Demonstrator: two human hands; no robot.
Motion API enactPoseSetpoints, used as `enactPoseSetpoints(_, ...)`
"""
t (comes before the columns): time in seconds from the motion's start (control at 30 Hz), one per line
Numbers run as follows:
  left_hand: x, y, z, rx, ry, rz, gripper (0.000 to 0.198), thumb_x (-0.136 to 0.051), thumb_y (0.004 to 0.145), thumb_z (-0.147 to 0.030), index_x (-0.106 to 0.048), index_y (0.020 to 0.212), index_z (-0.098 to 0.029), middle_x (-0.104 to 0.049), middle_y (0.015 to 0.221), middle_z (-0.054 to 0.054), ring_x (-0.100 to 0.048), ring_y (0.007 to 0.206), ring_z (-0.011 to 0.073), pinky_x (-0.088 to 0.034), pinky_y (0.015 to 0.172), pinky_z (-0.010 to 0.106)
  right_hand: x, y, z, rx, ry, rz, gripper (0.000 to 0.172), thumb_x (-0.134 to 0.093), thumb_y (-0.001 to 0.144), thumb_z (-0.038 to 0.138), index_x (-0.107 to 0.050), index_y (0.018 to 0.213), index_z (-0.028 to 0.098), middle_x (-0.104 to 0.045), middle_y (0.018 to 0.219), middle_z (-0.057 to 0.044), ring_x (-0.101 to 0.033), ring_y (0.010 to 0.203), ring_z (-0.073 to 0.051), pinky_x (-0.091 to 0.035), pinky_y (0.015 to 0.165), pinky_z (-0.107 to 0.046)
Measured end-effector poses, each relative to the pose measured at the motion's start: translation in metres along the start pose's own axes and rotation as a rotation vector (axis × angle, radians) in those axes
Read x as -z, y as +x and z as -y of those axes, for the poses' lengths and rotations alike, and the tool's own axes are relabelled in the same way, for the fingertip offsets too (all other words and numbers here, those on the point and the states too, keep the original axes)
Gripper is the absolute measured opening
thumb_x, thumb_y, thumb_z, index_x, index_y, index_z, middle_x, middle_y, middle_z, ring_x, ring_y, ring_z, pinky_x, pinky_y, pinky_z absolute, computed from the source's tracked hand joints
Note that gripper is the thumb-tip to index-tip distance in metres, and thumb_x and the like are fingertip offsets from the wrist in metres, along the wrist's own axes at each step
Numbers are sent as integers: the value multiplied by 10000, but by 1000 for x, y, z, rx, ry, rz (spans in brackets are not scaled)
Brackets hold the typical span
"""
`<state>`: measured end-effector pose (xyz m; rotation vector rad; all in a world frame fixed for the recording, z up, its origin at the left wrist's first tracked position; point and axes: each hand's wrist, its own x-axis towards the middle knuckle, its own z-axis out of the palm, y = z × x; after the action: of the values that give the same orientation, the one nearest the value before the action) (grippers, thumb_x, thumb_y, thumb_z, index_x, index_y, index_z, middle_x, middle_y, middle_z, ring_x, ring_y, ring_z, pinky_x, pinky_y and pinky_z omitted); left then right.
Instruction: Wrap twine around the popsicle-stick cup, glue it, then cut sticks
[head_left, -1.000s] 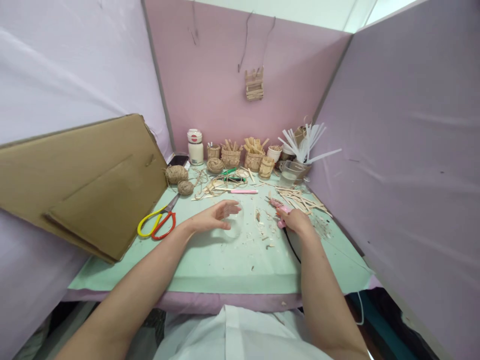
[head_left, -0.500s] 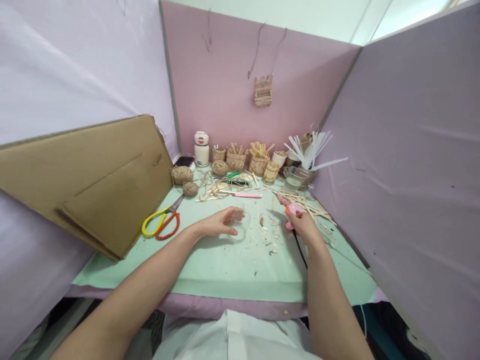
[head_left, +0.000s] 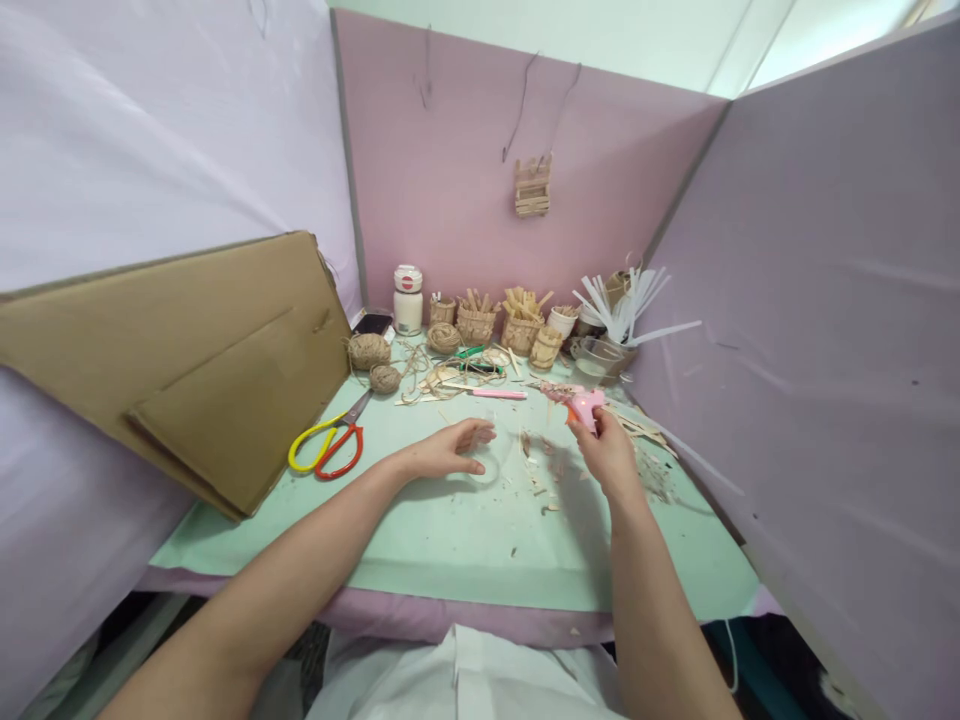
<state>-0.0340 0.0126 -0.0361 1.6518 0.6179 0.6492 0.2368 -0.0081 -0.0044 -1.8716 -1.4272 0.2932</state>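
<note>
Over the right side of the tabletop (head_left: pixel 420 565), your right hand (head_left: pixel 613 455) is wrapped around a pink glue gun (head_left: pixel 585 407), while well apart to its left your left hand (head_left: pixel 446 450) curls around a faintly visible clear container (head_left: pixel 491 464). A careless leftward swing could bring the gun against your left hand, and a loose hold could let the container slide into the wood scraps (head_left: pixel 551 508).

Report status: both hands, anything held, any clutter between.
Right hand gripping pink glue gun. Left hand curled at clear container, grip unclear. Wood scraps scattered between hands.
</note>
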Motion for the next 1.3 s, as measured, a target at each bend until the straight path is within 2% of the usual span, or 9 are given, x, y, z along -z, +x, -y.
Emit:
enactPoseSetpoints(0.13, 3, -4, -7, 41, 43, -30, 829, -795, 591, -238, -415, 1327, -212, -353, 1460, 183, -349, 1346, 268, -221, 1119, 466, -15, 2, -8, -50, -186, 130, 372, -490, 810, 396, -636, 1011, 118, -683, 855, -104, -610, 768, -218, -405, 636, -267)
enactPoseSetpoints(0.23, 12, -10, -19, 19, 86, -127, 723, -762, 636, -291, -469, 1293, -217, -448, 1400, 154, -436, 1281, 252, -298, 1078, 442, -23, 3, -13, -74, -274, 183, 332, -483, 826, 345, -653, 994, 114, -691, 858, -123, -621, 805, -230, -402, 657, -268)
enactPoseSetpoints(0.4, 28, -11, -33, -35, 124, -582, 366, -618, 747, -421, -628, 1000, -155, -672, 993, 96, -618, 878, 182, -465, 817, 334, -25, 2, -17, -83, -424, 189, 374, -453, 859, 356, -673, 978, 78, -673, 962, -203, -616, 927, -291, -416, 740, -319)
enactPoseSetpoints(0.57, 36, -7, -33, -56, 113, -895, 342, -615, 694, -472, -628, 762, -138, -624, 675, 22, -520, 586, 114, -406, 585, 243, -6, 1, -3, 2, -501, 116, 359, -511, 835, 315, -653, 1040, 57, -642, 1044, -235, -596, 992, -313, -417, 777, -335)
enactPoseSetpoints(0.73, 29, 2, -52, 30, 26, -784, 408, -561, 705, -533, -626, 712, -130, -623, 622, 38, -484, 504, 99, -326, 483, 220, 23, 37, 45, 212, -486, 24, 277, -418, 896, 259, -662, 1003, 187, -700, 931, -95, -632, 886, -218, -402, 718, -268)
enactPoseSetpoints(0.87, 22, 5, -70, 82, 149, -627, 483, -435, 798, -548, -637, 674, -127, -647, 610, 70, -513, 519, 118, -389, 539, 247, 27, 95, 91, 365, -504, 3, 304, -418, 911, 332, -679, 944, 179, -701, 952, -109, -623, 908, -227, -399, 725, -273)
enactPoseSetpoints(1.07, 45, -2, -51, 199, 717, -527, 204, -528, 759, -329, -666, 789, -182, -703, 806, 46, -605, 745, 184, -423, 661, 271, -20, 170, 115, 483, -559, 227, 174, -569, 836, 220, -686, 950, 160, -702, 981, -75, -620, 927, -192, -423, 767, -246)
enactPoseSetpoints(1.2, 64, -4, -28, 323, 1041, -585, 233, -436, 783, -182, -668, 780, -163, -686, 870, 108, -600, 839, 228, -411, 719, 308, -61, 190, 105, 482, -653, 511, 192, -596, 866, 298, -644, 981, 152, -665, 995, -37, -625, 879, -166, -496, 787, -314)
enactPoseSetpoints(1.3, 73, -5, -11, 339, 1095, -568, 263, -409, 804, -155, -672, 783, -156, -665, 869, 131, -590, 857, 239, -412, 758, 329, -87, 198, 95, 425, -740, 603, 280, -549, 902, 338, -575, 1119, 162, -597, 1128, -65, -604, 955, -186, -515, 817, -386)
